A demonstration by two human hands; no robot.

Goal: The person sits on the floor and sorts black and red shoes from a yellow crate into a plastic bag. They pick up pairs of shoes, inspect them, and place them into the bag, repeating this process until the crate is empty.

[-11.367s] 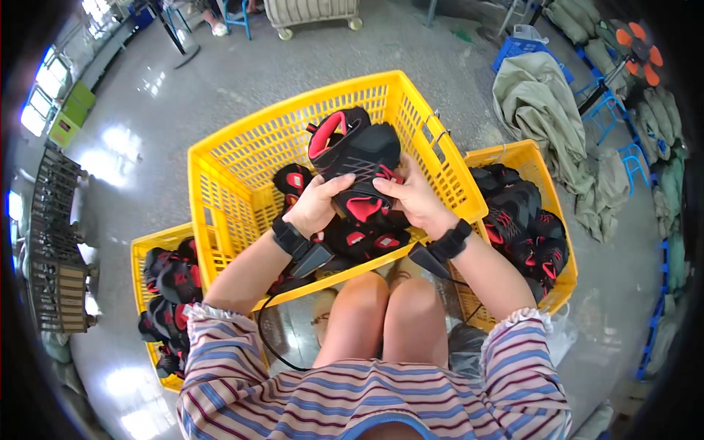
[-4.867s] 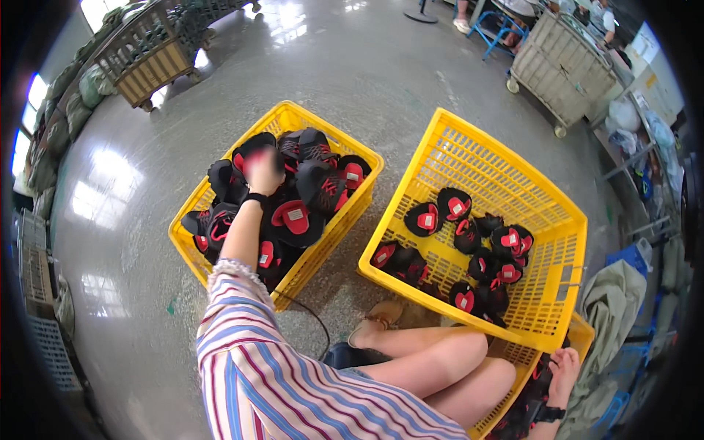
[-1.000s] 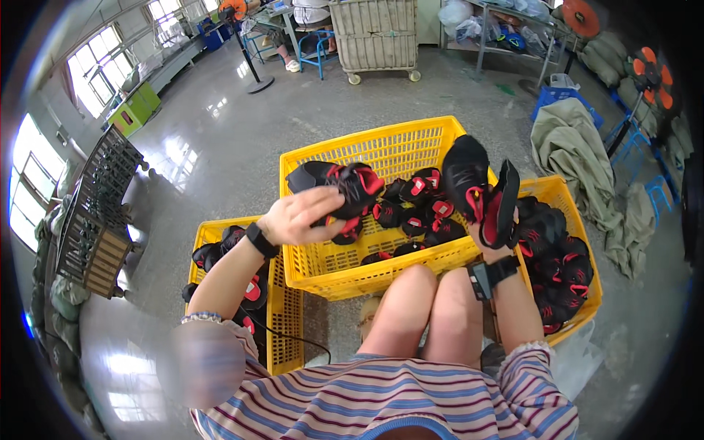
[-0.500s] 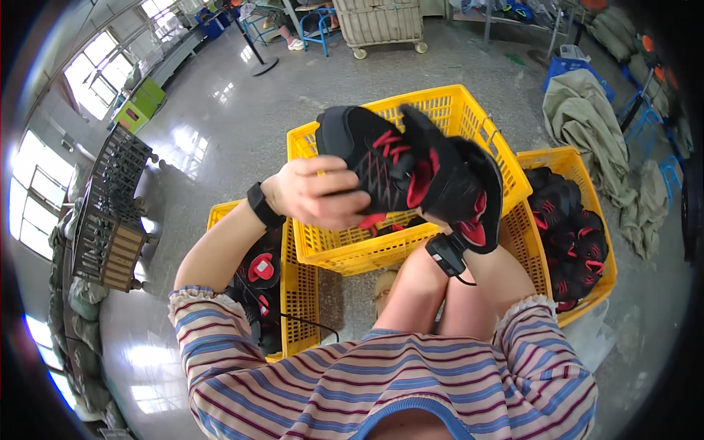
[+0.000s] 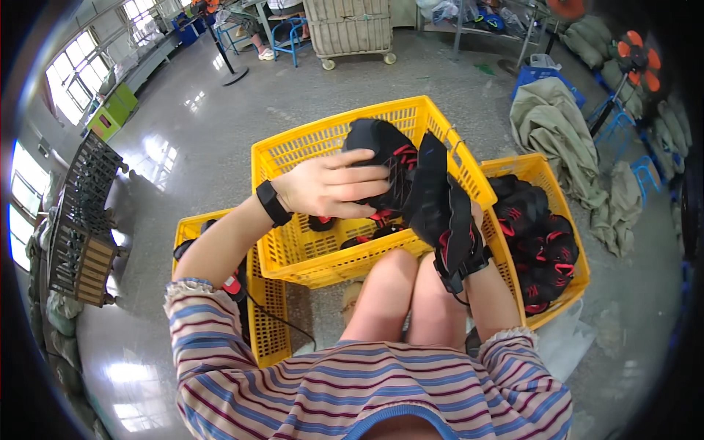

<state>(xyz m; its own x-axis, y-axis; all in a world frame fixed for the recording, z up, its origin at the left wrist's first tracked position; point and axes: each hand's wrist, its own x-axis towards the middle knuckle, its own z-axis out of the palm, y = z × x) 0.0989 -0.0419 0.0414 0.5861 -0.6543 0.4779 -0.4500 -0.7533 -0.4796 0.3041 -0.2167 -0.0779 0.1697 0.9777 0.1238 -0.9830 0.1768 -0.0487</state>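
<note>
Both hands have lifted from the middle yellow crate [image 5: 308, 242]: left hand [image 5: 330, 187] grips one black-red sandal [image 5: 378, 143], right hand [image 5: 477, 220], mostly hidden, holds its mate [image 5: 444, 213].

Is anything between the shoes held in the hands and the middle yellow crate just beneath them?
Nothing visible. The left hand and right hand hold the black-and-red shoes directly above the open-topped middle yellow crate; only a few shoes lie on its floor, with bare space around them.
</note>
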